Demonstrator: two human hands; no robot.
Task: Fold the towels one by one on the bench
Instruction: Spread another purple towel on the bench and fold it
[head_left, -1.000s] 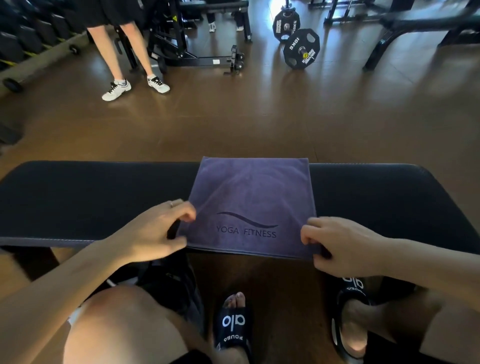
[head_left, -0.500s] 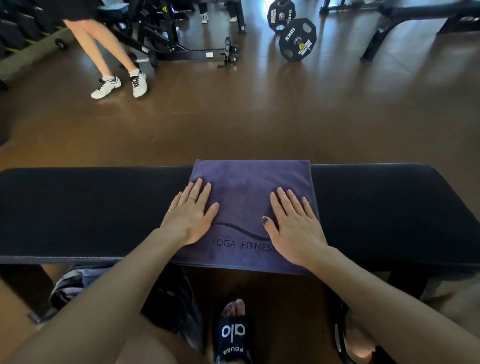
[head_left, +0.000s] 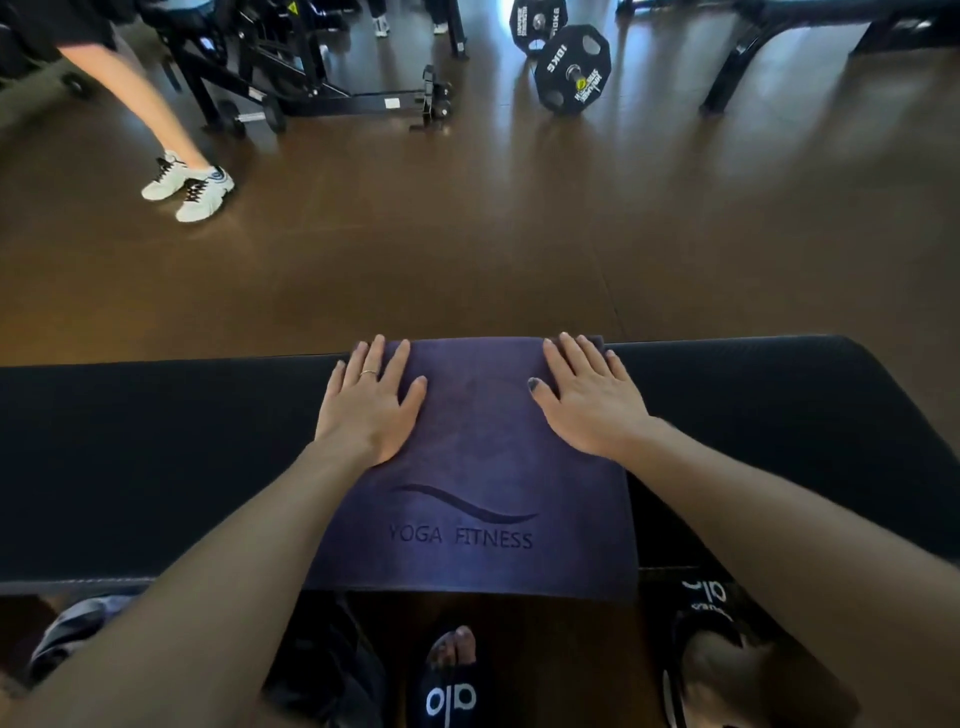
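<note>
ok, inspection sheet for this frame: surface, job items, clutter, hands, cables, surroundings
Surface: black padded bench, running left to right.
Job's things: one folded purple towel, "YOGA FITNESS" print up, near edge overhanging the bench.
Clutter: nothing seen on the bench.
Hands: left hand and right hand flat on the towel's far corners, fingers straight.
Cables: nothing seen.
Surroundings: brown gym floor, 10KG weight plate, black machine frame, a bystander's white sneakers.

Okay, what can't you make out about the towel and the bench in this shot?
- Head view: how many layers the towel has; only its top face shows.
- The towel's far corners, covered by the left hand and right hand.
- The bench ends, cut off by the frame's edges.
</note>
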